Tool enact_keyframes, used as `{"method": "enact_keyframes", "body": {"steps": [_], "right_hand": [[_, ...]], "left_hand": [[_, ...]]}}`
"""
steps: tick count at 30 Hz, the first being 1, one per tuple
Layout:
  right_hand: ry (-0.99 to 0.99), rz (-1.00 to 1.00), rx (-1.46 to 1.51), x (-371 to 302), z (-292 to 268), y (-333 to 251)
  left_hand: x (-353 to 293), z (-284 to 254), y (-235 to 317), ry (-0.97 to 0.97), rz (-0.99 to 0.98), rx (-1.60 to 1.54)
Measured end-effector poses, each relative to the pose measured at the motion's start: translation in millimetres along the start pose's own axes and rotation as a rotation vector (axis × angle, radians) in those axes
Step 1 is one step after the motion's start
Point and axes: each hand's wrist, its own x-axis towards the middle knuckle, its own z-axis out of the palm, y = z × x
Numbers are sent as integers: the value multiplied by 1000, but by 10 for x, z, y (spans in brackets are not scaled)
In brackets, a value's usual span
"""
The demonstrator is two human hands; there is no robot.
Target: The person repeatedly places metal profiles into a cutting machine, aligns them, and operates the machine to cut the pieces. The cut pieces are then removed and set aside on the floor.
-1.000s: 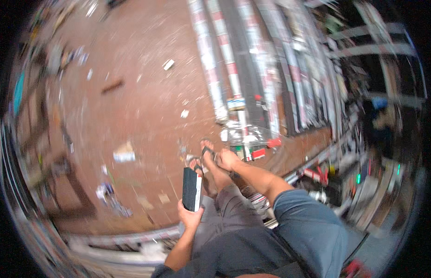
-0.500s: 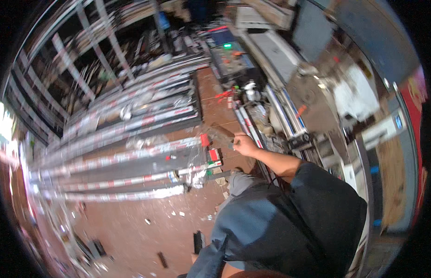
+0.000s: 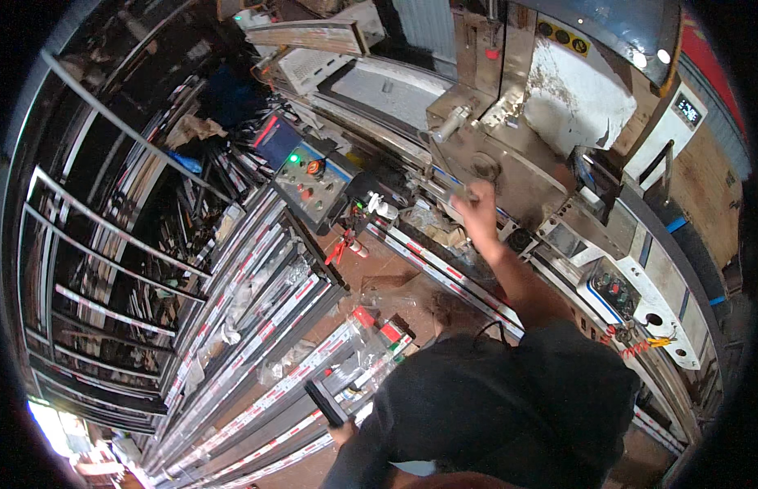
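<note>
My left hand (image 3: 343, 433) is low in the view, closed on the end of a short black profile piece (image 3: 324, 403). Beneath that piece lie long wrapped profiles (image 3: 257, 383) with red and white marked film. My right hand (image 3: 478, 210) reaches out over the front of a metal-bedded machine (image 3: 533, 183). Its fingers are curled, blurred by motion, around something small and greyish that I cannot make out. Close to that hand are a round disc on the machine bed (image 3: 486, 167) and a cylindrical metal part (image 3: 452, 122).
A control box (image 3: 309, 191) with a lit green button and a red knob stands at the far left of the machine. Beside it are a red-handled tool (image 3: 346, 246) and a white spray-type nozzle (image 3: 381, 205). Metal racks (image 3: 118, 236) line the left. A coiled red hose (image 3: 635, 349) hangs at right.
The view has turned toward the machine. My right hand has gone from above the floor gap to the machine's front. My left hand has come up over the wrapped profiles with the black piece.
</note>
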Motion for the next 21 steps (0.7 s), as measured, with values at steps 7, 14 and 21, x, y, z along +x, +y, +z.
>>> {"method": "enact_keyframes", "body": {"steps": [7,14,21], "right_hand": [[316,130,-93,1981,354,-23],[399,357,-336,2736,825,371],[411,472,-554,3258,1342,735]], "left_hand": [[910,1143,2329,-118,667,-71],[1064,1659,4509,-225,1215,63],[1655,2487,6041,-524,1095,165]]}}
